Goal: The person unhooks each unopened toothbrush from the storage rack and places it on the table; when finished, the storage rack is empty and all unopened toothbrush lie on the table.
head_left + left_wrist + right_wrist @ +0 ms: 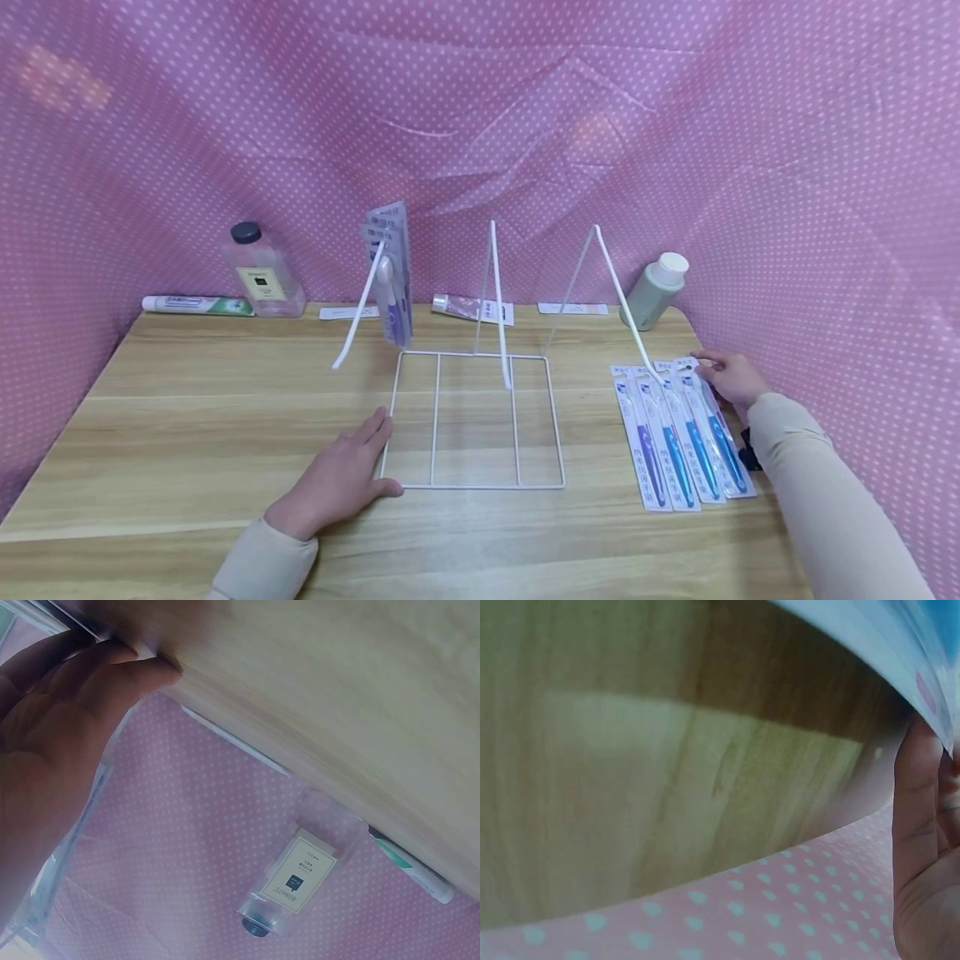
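My left hand [341, 475] lies with its fingers extended at the left bar of a white wire display rack [474, 487]; in the left wrist view the fingers [112, 682] reach along the tabletop. My right hand [731, 377] pinches the upper end of the rightmost packaged toothbrush [723, 433] in a row of several. In the right wrist view its card edge [870, 656] meets the fingers [916, 787]. The other packaged toothbrushes [648, 450] lie side by side, with blue or purple handles. More packaged toothbrushes [386, 283] hang upright on the rack's left arm.
Along the table's back edge are a toothpaste tube [197, 305], a clear bottle with black cap [266, 279], a pinkish tube [468, 308] and a grey-green bottle with white cap [655, 292]. The rack's middle [498, 308] and right arms [618, 292] project forward. Pink dotted cloth [480, 108] encloses the table.
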Demonstrator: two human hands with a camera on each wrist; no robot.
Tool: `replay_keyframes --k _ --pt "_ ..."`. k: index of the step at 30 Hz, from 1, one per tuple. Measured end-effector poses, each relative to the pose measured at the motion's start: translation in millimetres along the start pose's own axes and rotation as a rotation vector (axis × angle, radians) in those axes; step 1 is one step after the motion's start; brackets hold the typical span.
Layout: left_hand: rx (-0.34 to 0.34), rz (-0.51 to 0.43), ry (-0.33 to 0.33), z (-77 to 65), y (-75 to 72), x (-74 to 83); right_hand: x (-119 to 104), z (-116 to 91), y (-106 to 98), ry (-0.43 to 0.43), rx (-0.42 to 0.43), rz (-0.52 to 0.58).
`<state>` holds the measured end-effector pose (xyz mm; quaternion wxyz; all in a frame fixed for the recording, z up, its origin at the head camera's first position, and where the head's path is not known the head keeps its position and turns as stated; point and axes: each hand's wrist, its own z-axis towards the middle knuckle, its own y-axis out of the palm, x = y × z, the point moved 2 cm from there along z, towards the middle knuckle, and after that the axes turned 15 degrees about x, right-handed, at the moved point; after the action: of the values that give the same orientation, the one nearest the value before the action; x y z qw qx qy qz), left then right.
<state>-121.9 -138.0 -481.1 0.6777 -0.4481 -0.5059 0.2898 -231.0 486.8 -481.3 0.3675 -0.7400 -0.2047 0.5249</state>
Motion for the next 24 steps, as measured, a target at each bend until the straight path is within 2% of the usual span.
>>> replay_keyframes --k 9,15,24 --pt "0.003 0.005 0.007 -0.4 -0.2 0.0 1.0 2.1 0.8 0.003 0.067 -0.122" --pt "-0.001 0.004 0.002 -0.7 -0.6 -0.4 -3.5 -0.3 1.1 -0.024 0.097 -0.211" --pt "0.007 0.003 0.014 -0.5 -0.8 -1.4 -0.5 -2.6 -0.2 0.004 0.058 -0.123"
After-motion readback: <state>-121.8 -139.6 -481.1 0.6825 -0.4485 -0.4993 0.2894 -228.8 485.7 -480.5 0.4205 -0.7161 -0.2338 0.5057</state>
